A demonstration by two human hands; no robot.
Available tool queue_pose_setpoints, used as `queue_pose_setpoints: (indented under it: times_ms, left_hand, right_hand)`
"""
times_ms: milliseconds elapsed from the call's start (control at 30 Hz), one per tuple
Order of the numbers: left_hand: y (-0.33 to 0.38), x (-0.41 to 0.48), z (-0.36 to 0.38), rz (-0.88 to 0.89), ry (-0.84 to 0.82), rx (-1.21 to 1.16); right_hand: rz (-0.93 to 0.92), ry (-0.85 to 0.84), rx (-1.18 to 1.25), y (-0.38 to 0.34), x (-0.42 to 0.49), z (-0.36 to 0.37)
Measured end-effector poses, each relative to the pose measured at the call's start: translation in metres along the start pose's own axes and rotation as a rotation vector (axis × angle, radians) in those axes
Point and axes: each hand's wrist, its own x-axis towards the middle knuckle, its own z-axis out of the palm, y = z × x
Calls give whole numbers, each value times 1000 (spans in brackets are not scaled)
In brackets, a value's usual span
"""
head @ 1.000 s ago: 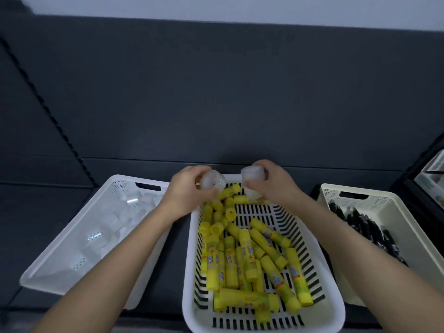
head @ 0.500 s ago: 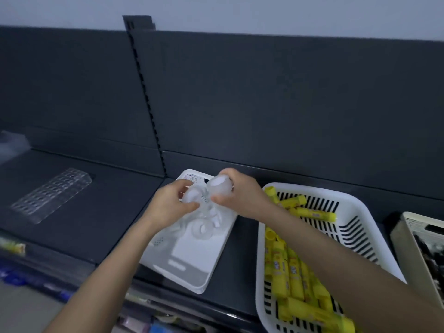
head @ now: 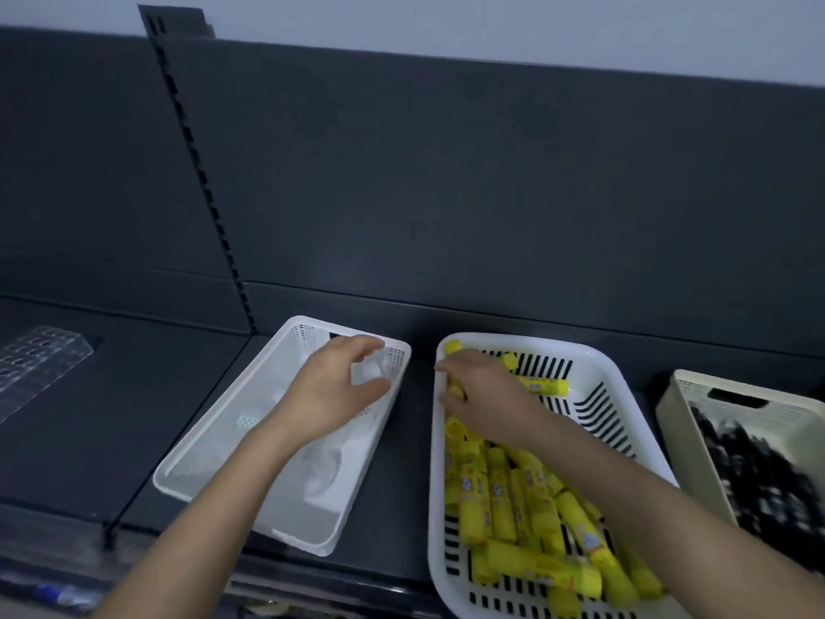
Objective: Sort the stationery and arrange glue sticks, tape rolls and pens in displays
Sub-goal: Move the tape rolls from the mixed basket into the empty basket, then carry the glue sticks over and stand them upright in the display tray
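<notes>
Sorting looks nearly done: 3 baskets stand in a row on the shelf (head: pixel 89 431), 1 kind in each, though I judge the displays are not yet filled. The left hand (head: pixel 332 388) curves around 1 clear tape roll (head: pixel 369 373) over the white basket (head: pixel 223 402); I cannot tell whether it grips the roll. The right hand (head: pixel 486 395) reaches, fingers bent, among 20-odd glue sticks (head: pixel 504 498) in the middle basket (head: pixel 527 340); I cannot tell whether it pinches any. The pens (head: pixel 754 466) in the cream basket (head: pixel 669 408) are too blurred to count.

Dim cool light, blurred edges, wide-angle bowing
</notes>
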Motion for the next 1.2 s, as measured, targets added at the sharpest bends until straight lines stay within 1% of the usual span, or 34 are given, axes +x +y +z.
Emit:
queue_pose_setpoints:
  times_ms: [67, 100, 167, 300, 433, 533, 567, 667, 733, 767, 900, 967, 1033, 1100, 1133, 1200]
  left_hand:
    - [13, 6, 19, 38, -42, 22]
    - [18, 9, 27, 46, -65, 32]
    - [27, 13, 42, 56, -121, 53]
    - [34, 14, 62, 96, -193, 83]
    - [36, 11, 79, 113, -213, 105]
    - [35, 6, 91, 149, -206, 177]
    - [34, 5, 96, 166, -192, 211]
    - [34, -2, 107, 171, -193, 291]
    - [35, -5, 110, 171, -189, 303]
    - [36, -6, 111, 178, -176, 308]
    - [40, -9, 110, 185, -110, 330]
    - [42, -12, 110, 167, -79, 334]
    - [43, -15, 110, 167, -26, 350]
    - [41, -16, 110, 168, 19, 367]
    - [40, -16, 110, 167, 32, 372]
    - [41, -17, 110, 161, 43, 377]
  right_hand:
    - [-10, -196, -131, 20, -20, 11]
    - [13, -276, -179, 27, -27, 14]
    - [81, -341, -229, 39, -38, 11]
    - [133, -264, -324, 67, -51, -1]
    - [182, -263, -339, 107, -71, -5]
    - [94, -198, -291, 112, -84, -7]
    - [46, -205, -269, 106, -89, -7]
    - [-96, -332, -184, 82, -105, -2]
    - [-113, -390, -175, 74, -105, 3]
    - [-108, -370, -187, 75, -102, 4]
    - [-47, -225, -370, 96, -87, 5]
    - [-51, -173, -300, 105, -89, 8]
    - [-52, -99, -158, 108, -94, 3]
    - [-29, 12, -45, 111, -99, -7]
    - [1, 68, -14, 113, -101, -13]
    - [91, 152, -40, 116, -105, -22]
